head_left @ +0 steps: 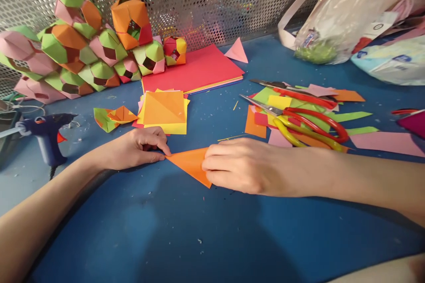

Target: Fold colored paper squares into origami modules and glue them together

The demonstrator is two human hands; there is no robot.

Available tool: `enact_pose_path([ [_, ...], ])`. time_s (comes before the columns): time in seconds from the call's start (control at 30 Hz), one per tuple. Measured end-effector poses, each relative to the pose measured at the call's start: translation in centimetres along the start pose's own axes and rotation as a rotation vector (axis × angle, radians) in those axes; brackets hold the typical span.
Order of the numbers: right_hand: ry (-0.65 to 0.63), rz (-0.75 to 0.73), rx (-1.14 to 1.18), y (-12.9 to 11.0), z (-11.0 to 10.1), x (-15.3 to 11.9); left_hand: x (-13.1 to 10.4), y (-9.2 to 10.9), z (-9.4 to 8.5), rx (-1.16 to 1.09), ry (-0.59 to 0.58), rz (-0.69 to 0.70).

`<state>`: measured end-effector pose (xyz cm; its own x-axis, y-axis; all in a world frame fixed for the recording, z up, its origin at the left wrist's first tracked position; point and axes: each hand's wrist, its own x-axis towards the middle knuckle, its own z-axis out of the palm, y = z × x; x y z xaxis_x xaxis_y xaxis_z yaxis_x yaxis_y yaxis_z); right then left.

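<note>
An orange sheet of paper (191, 164), folded into a triangle, lies on the blue table between my hands. My left hand (141, 147) pinches its left corner between thumb and forefinger. Curled over the right part of the paper, my right hand (237, 166) presses it down and hides its right end. Just behind my left hand sits a stack of square papers (163, 110), orange on top with yellow below. Left of that stack are small folded green and orange paper pieces (114, 117).
Scissors (299, 117) rest on paper scraps (255, 126) at the right. A glue gun (48, 135) stands at the left. Folded paper balls (68, 46) are piled against a perforated metal panel (212, 4). Red sheets (195, 70) lie behind. Plastic bags (348, 13) fill the back right.
</note>
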<state>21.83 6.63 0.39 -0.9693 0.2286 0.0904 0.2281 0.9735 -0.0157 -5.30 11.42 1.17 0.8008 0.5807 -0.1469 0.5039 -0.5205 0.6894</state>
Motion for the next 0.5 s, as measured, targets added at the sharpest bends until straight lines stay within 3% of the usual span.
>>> enact_pose_path([
  [0.5,0.001,-0.026,-0.102,-0.66,-0.62,-0.05,0.09,0.02,-0.05,0.023,-0.012,0.011],
])
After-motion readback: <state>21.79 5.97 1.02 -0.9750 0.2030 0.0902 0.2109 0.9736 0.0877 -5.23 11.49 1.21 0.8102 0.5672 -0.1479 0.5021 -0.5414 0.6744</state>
